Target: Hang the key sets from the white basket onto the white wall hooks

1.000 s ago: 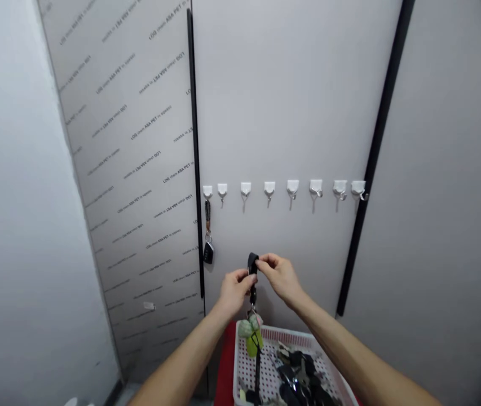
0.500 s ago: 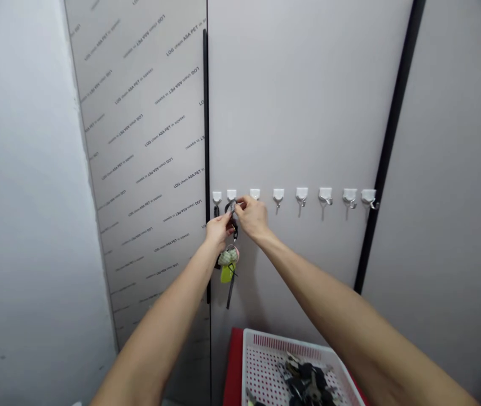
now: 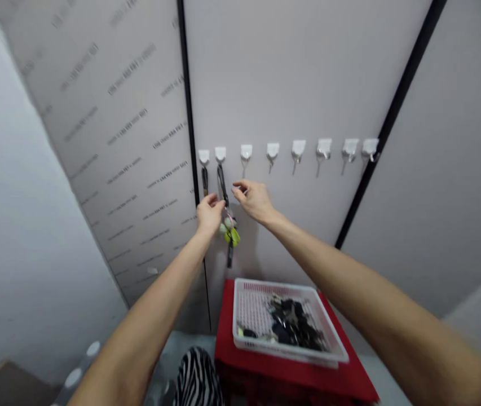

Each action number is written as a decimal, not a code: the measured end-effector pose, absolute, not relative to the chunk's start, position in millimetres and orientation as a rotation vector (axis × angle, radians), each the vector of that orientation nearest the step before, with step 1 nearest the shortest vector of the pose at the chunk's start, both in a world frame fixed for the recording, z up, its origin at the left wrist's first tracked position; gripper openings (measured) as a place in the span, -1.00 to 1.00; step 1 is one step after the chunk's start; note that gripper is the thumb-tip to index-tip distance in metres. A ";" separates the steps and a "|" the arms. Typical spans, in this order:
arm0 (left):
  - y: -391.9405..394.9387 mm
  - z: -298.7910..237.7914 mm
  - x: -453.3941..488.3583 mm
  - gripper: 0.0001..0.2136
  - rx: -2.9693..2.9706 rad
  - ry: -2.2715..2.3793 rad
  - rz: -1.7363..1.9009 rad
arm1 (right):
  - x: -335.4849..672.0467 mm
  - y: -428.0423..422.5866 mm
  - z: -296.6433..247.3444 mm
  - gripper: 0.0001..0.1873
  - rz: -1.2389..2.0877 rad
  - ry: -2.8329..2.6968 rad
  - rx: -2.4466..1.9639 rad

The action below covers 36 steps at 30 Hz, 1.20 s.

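Note:
A keychain (image 3: 232, 235) with a black strap, pale green beads and a yellow-green tag hangs from the second white hook (image 3: 220, 154) on the panel. Just left of its strap is my left hand (image 3: 210, 216), fingers loosely apart; whether a fingertip touches the strap I cannot tell. My right hand (image 3: 256, 201) hovers on the strap's other side, thumb and forefinger parted with nothing between them. Another black strap (image 3: 204, 179) hangs from the leftmost hook (image 3: 204, 156), its lower end hidden behind my left hand.
Several more white hooks (image 3: 273, 150) continue to the right along the panel. Below, a white perforated basket (image 3: 240, 316) with a pile of keys and dark fobs stands on a red surface (image 3: 257, 363). A zebra-striped garment (image 3: 198, 378) and bottle-like things (image 3: 92, 349) show at the bottom left.
Both hands have come away from the second hook, and the keychain now hangs there by its strap. The view has tilted down, showing more of the basket and red surface.

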<state>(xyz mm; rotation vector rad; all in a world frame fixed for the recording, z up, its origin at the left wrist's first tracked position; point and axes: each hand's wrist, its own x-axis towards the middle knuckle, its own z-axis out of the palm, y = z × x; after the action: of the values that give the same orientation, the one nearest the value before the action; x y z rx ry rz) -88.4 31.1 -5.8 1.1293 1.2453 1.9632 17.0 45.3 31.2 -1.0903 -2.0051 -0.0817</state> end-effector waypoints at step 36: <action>-20.6 -196.7 10.9 -0.66 2.468 1.503 0.124 | 160.2 -32.5 -187.1 -0.76 0.211 -2.393 -1.489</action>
<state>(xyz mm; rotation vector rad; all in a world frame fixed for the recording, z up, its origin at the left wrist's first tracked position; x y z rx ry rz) 10.9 -20.6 -196.7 2.4678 1.5026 0.1237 160.2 -32.5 -187.1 -1.4890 -2.3931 0.2105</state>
